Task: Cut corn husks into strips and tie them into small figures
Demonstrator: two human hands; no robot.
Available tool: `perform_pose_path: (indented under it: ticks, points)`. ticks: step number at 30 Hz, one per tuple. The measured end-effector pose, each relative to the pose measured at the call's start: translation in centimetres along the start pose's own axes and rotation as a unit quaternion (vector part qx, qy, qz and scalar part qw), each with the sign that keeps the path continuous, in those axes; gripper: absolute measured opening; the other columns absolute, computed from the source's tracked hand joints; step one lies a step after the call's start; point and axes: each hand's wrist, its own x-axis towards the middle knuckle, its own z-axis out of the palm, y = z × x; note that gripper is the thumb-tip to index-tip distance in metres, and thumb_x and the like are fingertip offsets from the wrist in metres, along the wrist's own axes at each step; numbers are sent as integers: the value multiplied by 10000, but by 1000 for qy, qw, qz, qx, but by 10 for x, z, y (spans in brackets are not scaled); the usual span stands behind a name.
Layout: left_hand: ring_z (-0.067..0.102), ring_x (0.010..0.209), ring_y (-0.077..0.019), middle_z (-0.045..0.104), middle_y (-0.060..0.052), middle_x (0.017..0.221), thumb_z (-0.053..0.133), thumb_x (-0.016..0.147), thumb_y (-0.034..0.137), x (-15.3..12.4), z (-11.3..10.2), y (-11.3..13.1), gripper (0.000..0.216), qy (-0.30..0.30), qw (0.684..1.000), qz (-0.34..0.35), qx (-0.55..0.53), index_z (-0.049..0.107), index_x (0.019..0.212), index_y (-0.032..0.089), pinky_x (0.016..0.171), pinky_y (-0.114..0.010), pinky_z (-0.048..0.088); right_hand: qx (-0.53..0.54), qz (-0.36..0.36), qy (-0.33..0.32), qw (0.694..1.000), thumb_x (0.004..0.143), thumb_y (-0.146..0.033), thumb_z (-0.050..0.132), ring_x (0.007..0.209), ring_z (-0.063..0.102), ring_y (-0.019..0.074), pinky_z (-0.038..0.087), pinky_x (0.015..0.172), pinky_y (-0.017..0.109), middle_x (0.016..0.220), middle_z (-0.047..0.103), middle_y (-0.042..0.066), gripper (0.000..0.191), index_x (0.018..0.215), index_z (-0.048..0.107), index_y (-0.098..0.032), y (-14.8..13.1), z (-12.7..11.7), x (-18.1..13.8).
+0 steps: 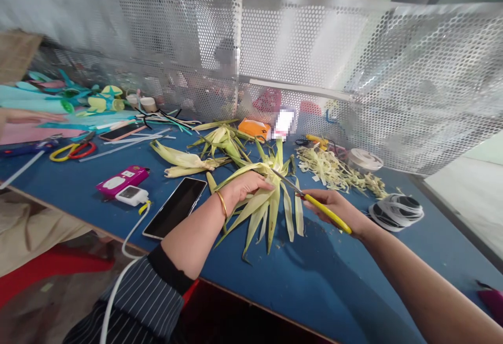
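Observation:
A pale green corn husk lies fanned out on the blue table, its strips pointing toward me. My left hand, with a gold bangle at the wrist, is closed on the husk near its centre. In my right hand is a pair of scissors with a yellow handle, seen almost edge-on. The metal blades reach into the middle of the husk; their tips are hidden among the leaves. Beyond my left hand lie another spread husk and a folded husk.
Shredded husk and a coil of white cord lie on the right. A black phone, a magenta device and red-and-yellow scissors lie left. A perforated metal screen borders the back. A co-worker's arm shows far left.

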Motion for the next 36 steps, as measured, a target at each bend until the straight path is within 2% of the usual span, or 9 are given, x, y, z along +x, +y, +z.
perform_pose_path:
  ticks: [6, 11, 14, 16, 20, 22, 27, 32, 36]
  points:
    - [621, 530, -127, 669, -10, 618, 678, 729, 155, -4, -5, 5, 38, 15, 1000, 25, -3, 647, 711, 145, 511, -224, 506, 94, 27, 200, 975, 586, -707, 734, 422, 336, 67, 247, 398, 223, 589, 471, -42, 834, 1175, 649, -122, 34, -6, -27]
    - [641, 549, -137, 692, -31, 706, 633, 764, 154, -10, -11, 11, 109, 104, 981, 121, 109, 575, 671, 153, 507, -233, 492, -236, 119, 351, 898, 693, -649, 629, 687, 631, 250, 412, 553, 302, 792, 714, 80, 649, 1151, 700, -194, 78, -32, -50]
    - [608, 547, -115, 714, -33, 805, 512, 839, 201, -9, -15, 14, 128, 259, 917, 206, 222, 591, 746, 163, 530, -231, 461, -407, 179, 330, 833, 817, -584, 499, 842, 684, 326, 423, 580, 331, 973, 753, 114, 538, 1203, 683, -258, 86, -41, -59]
    - [613, 607, -136, 701, -39, 775, 481, 868, 273, -7, -12, 15, 195, 341, 872, 216, 277, 594, 750, 166, 566, -240, 441, -452, 192, 301, 817, 854, -554, 457, 891, 694, 339, 434, 588, 336, 1042, 750, 127, 515, 1218, 672, -260, 86, -44, -60]
    - [650, 737, -234, 691, -93, 753, 672, 713, 568, -3, 9, 12, 407, 329, 822, 152, 440, 635, 711, 163, 610, -279, 428, -460, 199, 261, 825, 891, -519, 428, 1014, 682, 353, 479, 669, 356, 1135, 727, 151, 520, 1266, 640, -227, 82, -44, -57]
    - [668, 815, -277, 708, -146, 839, 684, 695, 573, 1, 20, 11, 430, 329, 788, 106, 509, 675, 757, 148, 642, -297, 438, -454, 206, 250, 830, 904, -504, 415, 1064, 668, 354, 490, 729, 370, 1181, 709, 159, 532, 1304, 612, -214, 81, -43, -56]
    - [678, 786, -270, 710, -138, 795, 691, 681, 315, 13, 12, 28, 186, 322, 794, 102, 505, 706, 735, 138, 643, -294, 439, -451, 200, 235, 837, 919, -489, 384, 1077, 665, 351, 500, 773, 391, 1205, 699, 162, 538, 1321, 594, -200, 80, -43, -57]
    - [661, 742, -244, 709, -117, 772, 660, 707, 323, 19, -31, 62, 196, 374, 808, 114, 440, 714, 749, 139, 624, -288, 441, -456, 186, 233, 838, 932, -460, 347, 1081, 666, 350, 504, 770, 394, 1199, 699, 168, 528, 1316, 586, -188, 83, -42, -55]
    - [669, 853, -285, 719, -148, 866, 659, 734, 374, 11, -66, 94, 251, 465, 788, 137, 379, 702, 796, 134, 667, -297, 440, -456, 180, 236, 839, 934, -461, 336, 1060, 674, 352, 507, 741, 398, 1190, 702, 166, 517, 1299, 581, -190, 84, -41, -53]
